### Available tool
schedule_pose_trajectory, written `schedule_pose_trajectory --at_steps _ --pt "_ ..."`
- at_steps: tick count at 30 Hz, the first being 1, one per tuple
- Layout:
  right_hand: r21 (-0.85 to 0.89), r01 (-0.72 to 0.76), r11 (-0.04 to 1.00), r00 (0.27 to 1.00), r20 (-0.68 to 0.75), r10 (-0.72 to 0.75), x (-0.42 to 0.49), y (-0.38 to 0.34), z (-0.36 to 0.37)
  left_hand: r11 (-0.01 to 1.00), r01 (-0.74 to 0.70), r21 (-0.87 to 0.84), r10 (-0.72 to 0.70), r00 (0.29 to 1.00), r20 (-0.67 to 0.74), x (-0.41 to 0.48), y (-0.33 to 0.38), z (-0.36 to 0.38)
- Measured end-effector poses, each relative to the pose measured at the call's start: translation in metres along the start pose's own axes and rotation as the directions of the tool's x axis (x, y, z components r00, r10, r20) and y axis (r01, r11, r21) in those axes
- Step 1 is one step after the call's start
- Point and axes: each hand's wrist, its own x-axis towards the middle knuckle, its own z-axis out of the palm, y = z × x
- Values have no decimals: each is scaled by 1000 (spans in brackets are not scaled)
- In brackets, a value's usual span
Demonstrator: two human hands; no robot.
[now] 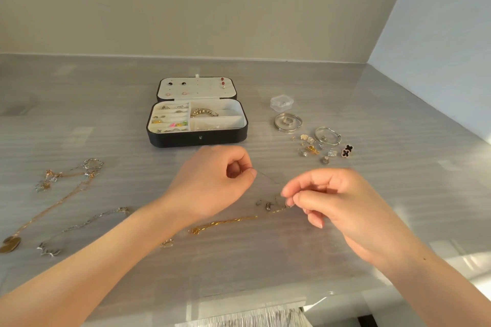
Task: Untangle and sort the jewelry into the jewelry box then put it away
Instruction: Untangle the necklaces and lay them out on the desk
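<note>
Untangling, my left hand (212,180) and right hand (332,200) pinch a thin chain (267,177), I think; next, pull gently apart.

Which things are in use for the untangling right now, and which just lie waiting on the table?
In use: left hand, right hand, thin chain pinched between them, gold chain lying below.

Waiting: open jewelry box, bangles, black clover earrings, clear plastic box, disc-pendant necklace.

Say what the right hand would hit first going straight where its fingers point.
Likely the left hand, close ahead; the thin silvery chain it and the right hand pinch spans the gap. Depth uncertain.
</note>
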Motion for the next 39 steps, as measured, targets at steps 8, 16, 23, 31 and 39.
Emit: schedule_pose_trajectory --at_steps 8,16,23,31,39 --pt "-234 95 968 986 -111 -124 -15 9 -8 965 -144 221 149 989 -7 12 28 0" --pt "-488 110 866 956 -188 -227 -24 18 -9 936 -247 250 228 968 103 19 46 12" --pt "-684 92 724 954 -149 -261 -26 22 -16 941 -259 216 202 946 255 25 57 23" --pt "-752 97 652 975 -61 -216 -11 21 -26 955 -215 202 150 944 294 37 59 26" --pt "-791 194 581 970 65 -235 10 14 -30 972 -167 167 112 948 299 47 45 25"
